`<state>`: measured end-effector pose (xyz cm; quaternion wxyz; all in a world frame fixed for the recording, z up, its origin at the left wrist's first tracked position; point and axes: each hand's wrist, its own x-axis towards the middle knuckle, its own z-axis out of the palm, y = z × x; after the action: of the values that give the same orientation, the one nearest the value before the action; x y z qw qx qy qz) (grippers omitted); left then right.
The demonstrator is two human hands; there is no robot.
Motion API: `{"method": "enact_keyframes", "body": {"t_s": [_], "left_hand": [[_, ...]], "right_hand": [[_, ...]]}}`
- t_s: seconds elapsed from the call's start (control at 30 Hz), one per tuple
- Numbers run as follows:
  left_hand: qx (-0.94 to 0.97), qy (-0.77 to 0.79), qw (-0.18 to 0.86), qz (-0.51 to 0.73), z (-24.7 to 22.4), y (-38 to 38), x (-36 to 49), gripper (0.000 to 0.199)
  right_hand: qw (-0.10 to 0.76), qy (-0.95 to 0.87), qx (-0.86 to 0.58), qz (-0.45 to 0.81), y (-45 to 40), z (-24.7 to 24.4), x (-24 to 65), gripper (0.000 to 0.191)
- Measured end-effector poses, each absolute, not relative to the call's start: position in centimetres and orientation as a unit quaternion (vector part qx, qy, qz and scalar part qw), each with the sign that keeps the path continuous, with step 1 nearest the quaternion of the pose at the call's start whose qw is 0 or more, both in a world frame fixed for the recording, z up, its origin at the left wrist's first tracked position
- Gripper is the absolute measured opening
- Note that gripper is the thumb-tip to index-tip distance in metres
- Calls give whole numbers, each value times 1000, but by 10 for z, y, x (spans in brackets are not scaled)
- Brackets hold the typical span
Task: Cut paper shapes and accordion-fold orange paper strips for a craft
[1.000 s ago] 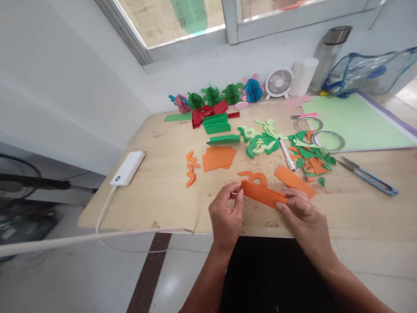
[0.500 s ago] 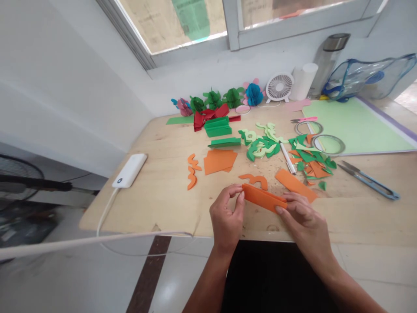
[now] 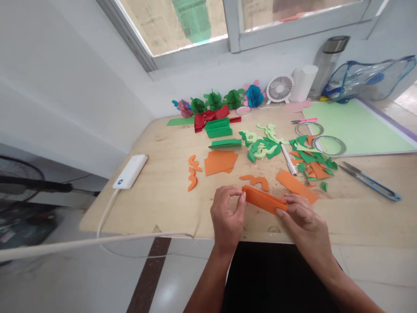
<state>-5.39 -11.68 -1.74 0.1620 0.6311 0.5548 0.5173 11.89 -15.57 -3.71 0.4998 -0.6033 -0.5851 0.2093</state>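
Observation:
A folded strip of orange paper (image 3: 264, 201) is held between my two hands above the table's front edge. My left hand (image 3: 228, 213) pinches its left end between thumb and fingers. At the right end, my right hand (image 3: 304, 219) grips it with the thumb in front and the fingers behind. Just beyond the strip lies a curvy orange cutout (image 3: 256, 181). A flat orange strip (image 3: 296, 186) rests behind my right hand. Farther left are orange paper sheets (image 3: 220, 163) and more curvy orange cutouts (image 3: 193, 179).
Green folded papers (image 3: 218, 129), green cutouts (image 3: 263, 148) and paper scraps (image 3: 312, 163) cover the table's middle. Blue-handled snips (image 3: 371, 181), a marker (image 3: 288, 160) and tape rolls (image 3: 329, 145) lie rightward. A power bank (image 3: 130, 171) with its cable sits left; a small fan (image 3: 280, 88) stands behind.
Almost nothing differs. Both hands keep hold of the orange folded paper, and the whole view has shifted very slightly.

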Motion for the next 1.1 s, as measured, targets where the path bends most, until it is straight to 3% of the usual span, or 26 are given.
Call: {"method": "enact_keyframes", "body": {"t_s": [0.3,0.77,1.1], "left_hand": [[630,551,197,511,-20,-119,-56,1],[634,531,244,507,-17,-110,-51,17],[666,493,252,501,-4,-104,-44,14]], "right_hand": [[503,-580,-600,226,-157,-41,119,22],[498,-576,-614,209,-162,-35,130,20],[497,-567,-596,277,-163,-20,134,19]]}}
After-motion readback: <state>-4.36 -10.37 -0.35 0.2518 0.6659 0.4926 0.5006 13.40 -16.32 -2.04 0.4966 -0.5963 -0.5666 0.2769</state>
